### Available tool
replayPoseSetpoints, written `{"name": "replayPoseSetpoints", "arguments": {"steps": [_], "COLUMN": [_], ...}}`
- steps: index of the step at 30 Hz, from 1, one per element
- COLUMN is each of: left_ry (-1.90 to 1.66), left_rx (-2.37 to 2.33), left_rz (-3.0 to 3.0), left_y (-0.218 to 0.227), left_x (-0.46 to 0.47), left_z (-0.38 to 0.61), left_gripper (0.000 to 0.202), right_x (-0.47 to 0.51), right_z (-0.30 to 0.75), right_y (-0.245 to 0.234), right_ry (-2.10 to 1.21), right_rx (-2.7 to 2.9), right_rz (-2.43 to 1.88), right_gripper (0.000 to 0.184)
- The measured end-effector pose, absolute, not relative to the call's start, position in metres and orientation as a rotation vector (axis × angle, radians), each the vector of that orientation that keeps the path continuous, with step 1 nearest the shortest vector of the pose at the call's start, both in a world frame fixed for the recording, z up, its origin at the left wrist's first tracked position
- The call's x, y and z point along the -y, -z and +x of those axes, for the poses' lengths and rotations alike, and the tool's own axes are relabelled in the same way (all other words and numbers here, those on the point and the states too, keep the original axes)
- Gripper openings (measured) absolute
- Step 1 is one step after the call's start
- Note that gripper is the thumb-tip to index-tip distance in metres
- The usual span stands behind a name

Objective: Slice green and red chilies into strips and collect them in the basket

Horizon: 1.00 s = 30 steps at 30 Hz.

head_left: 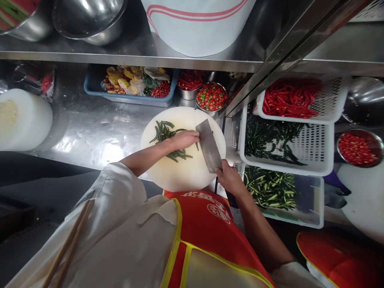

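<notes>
Right hand [228,179] clenches a cleaver [209,146], blade pointing away and leftward; left hand [184,139], just beside it, clamps green chilies [164,131].

**Entry: dress of the person, viewed from above**

- Jacket [126,240]: white cloth, with a folded lapel laid open at the chest.
- Left sleeve [111,180]: white and gathered up near the elbow. A small flat pocket [85,199] is stitched on the upper arm, and two thin wooden sticks [67,248] are seen along it.
- Right sleeve [288,276]: white, shown only as an edge at the lower border.
- Apron [198,228]: red-orange bib edged with yellow piping. White characters are printed along the top hem, with a round white emblem [220,212] set below. A paler panel lower down is framed in yellow.
- Left hand [184,139] and right hand [228,178]: left uncovered, as are the forearms.
</notes>
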<state>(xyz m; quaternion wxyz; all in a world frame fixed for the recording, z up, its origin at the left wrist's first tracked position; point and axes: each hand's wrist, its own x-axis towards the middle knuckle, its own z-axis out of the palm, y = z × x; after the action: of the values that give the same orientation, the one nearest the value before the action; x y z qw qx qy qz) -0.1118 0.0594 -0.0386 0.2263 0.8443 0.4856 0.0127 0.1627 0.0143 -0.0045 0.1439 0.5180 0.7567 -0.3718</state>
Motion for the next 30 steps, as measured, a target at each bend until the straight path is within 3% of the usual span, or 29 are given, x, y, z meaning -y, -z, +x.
{"name": "replayPoseSetpoints", "arguments": {"steps": [9,16,24,30], "left_ry": [-0.274,-0.324,-0.223,0.099], "left_rx": [-1.263,-1.246,-1.245,-1.798], "left_rz": [2.454,2.428,2.387,2.131], "left_y": [0.06,0.062,0.043,0.025], "left_x": [-0.054,-0.056,-0.055,-0.066], "left_z": [-0.109,-0.107,-0.113,-0.159], "left_gripper": [0.028,0.032,0.03,0.019], "right_x": [-0.016,-0.016,-0.026,-0.005], "right_z": [0.175,0.165,0.14,0.172], "right_y": [-0.017,-0.017,0.009,-0.001], "right_ry": [1.294,1.164,1.178,1.248], "right_rx": [-2.074,-2.091,-2.223,-2.17], "right_rz": [1.497,1.448,1.576,1.527], "right_gripper": [0.022,0.022,0.022,0.024]}}
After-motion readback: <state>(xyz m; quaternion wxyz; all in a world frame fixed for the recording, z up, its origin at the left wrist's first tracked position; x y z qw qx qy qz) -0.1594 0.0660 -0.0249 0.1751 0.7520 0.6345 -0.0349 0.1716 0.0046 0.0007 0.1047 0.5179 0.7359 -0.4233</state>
